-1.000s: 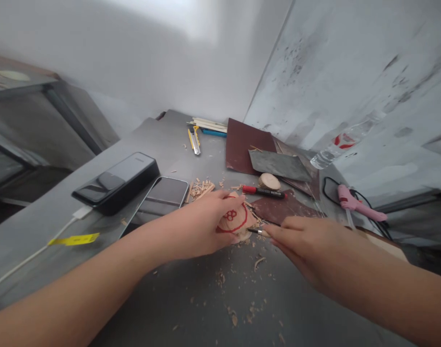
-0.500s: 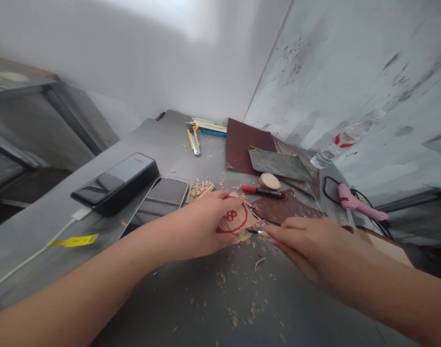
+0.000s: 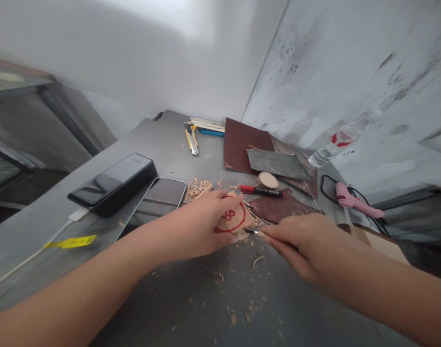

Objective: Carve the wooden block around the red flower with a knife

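Flat pale wood piece (image 3: 246,219), red ring and small looped red motif drawn on its face, lies at the desk (image 3: 162,308); left hand (image 3: 206,221) grip clasps it between thumb and fingers. Right hand (image 3: 303,241) grip is closed round a slim dark-bladed tool (image 3: 251,232), tip at the wood piece's near-right edge; contact unclear. Pale shavings (image 3: 199,189) heap beyond-left of it. Judged: cutting well begun, unfinished; wood outside the ring still stands to its right. Covered side: cannot tell.
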Demonstrator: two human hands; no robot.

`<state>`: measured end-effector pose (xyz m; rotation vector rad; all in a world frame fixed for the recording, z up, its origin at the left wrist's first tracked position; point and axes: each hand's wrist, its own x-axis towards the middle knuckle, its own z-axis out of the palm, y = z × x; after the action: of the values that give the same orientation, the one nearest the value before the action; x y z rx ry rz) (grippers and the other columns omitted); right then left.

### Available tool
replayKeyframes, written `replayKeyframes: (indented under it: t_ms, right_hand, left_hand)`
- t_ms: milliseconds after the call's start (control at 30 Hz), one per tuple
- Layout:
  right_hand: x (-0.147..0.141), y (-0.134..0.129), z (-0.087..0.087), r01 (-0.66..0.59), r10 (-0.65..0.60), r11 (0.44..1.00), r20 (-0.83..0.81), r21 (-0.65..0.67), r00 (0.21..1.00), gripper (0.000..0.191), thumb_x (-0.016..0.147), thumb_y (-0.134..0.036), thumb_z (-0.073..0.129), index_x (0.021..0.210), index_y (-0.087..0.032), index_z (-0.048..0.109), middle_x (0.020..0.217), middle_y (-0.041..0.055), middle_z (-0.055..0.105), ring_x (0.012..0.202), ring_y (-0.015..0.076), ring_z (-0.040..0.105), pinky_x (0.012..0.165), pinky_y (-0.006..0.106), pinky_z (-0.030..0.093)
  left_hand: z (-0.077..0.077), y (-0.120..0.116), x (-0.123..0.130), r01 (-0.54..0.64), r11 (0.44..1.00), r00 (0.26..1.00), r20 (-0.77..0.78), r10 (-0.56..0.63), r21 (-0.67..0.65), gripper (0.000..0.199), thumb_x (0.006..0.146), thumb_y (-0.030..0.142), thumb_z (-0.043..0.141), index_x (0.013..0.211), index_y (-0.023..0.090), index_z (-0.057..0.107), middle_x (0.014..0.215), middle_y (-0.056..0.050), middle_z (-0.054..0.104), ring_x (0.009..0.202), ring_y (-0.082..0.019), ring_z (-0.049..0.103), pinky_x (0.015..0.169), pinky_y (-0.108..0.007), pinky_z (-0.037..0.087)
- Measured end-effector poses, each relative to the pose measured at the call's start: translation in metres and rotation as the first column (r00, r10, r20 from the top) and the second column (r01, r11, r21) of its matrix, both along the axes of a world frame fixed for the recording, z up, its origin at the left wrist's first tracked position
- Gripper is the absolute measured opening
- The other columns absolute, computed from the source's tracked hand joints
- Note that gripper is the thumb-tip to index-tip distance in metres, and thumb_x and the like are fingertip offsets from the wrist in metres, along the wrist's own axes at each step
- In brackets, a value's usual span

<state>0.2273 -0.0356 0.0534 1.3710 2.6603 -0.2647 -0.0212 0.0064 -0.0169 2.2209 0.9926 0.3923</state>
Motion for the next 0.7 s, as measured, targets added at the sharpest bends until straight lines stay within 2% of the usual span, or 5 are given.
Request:
replayKeyframes:
  t_ms: [167, 333, 400, 533, 700]
  right_hand:
    - [0.008, -0.008, -0.008, -0.223, 0.221, 0.962, 0.028, 0.159, 0.975, 0.033, 0.099, -0.006, 0.048, 0.109, -0.014, 0.078, 0.075, 0.0048, 0.073, 0.059, 0.0172, 0.065, 0.055, 0.030, 0.041]
    - [0.018, -0.005, 0.001, -0.604, 0.498, 0.675, 0.342, 0.424, 0.797, 0.043, 0.094, 0.004, 0.044, 0.125, -0.003, 0.072, 0.077, 0.0057, 0.071, 0.065, 0.0230, 0.066, 0.052, 0.035, 0.041]
    - [0.016, -0.002, 0.001, -0.571, 0.488, 0.709, 0.296, 0.414, 0.821, 0.040, 0.098, 0.002, 0.043, 0.122, -0.007, 0.074, 0.076, 0.0041, 0.070, 0.064, 0.0218, 0.065, 0.053, 0.034, 0.042]
    - [0.008, -0.001, -0.008, -0.211, 0.210, 0.965, 0.026, 0.157, 0.977, 0.033, 0.102, -0.005, 0.045, 0.099, -0.017, 0.075, 0.073, 0.0016, 0.070, 0.059, 0.0169, 0.067, 0.056, 0.030, 0.041]
    - [0.003, -0.007, -0.012, -0.186, 0.180, 0.972, 0.053, 0.146, 0.982, 0.027, 0.097, -0.004, 0.052, 0.095, -0.015, 0.077, 0.070, 0.0030, 0.070, 0.057, 0.0179, 0.065, 0.054, 0.031, 0.038]
  left_hand:
    - [-0.001, 0.001, 0.001, 0.004, 1.000, 1.000, 0.015, -0.004, -0.003, 0.069, 0.094, 0.042, 0.068, 0.157, 0.019, 0.052, 0.161, -0.017, 0.052, 0.150, -0.039, 0.049, 0.118, -0.052, 0.050]
    - [0.000, 0.001, -0.001, 0.020, 1.000, 0.999, 0.033, -0.020, 0.008, 0.067, 0.094, 0.039, 0.068, 0.155, 0.019, 0.054, 0.160, -0.018, 0.053, 0.148, -0.039, 0.050, 0.118, -0.052, 0.049]
    - [0.000, 0.000, -0.001, 0.014, 1.000, 0.999, 0.042, -0.014, 0.011, 0.068, 0.094, 0.041, 0.068, 0.157, 0.020, 0.052, 0.160, -0.017, 0.053, 0.148, -0.038, 0.051, 0.117, -0.052, 0.050]
    - [0.001, 0.000, 0.001, 0.015, 1.000, 1.000, 0.020, -0.015, 0.003, 0.063, 0.094, 0.039, 0.068, 0.153, 0.021, 0.056, 0.158, -0.016, 0.055, 0.147, -0.037, 0.052, 0.118, -0.050, 0.049]
    - [0.001, 0.000, 0.001, 0.009, 1.000, 1.000, -0.003, -0.009, 0.012, 0.068, 0.095, 0.043, 0.066, 0.157, 0.019, 0.051, 0.162, -0.017, 0.051, 0.149, -0.038, 0.050, 0.118, -0.048, 0.049]
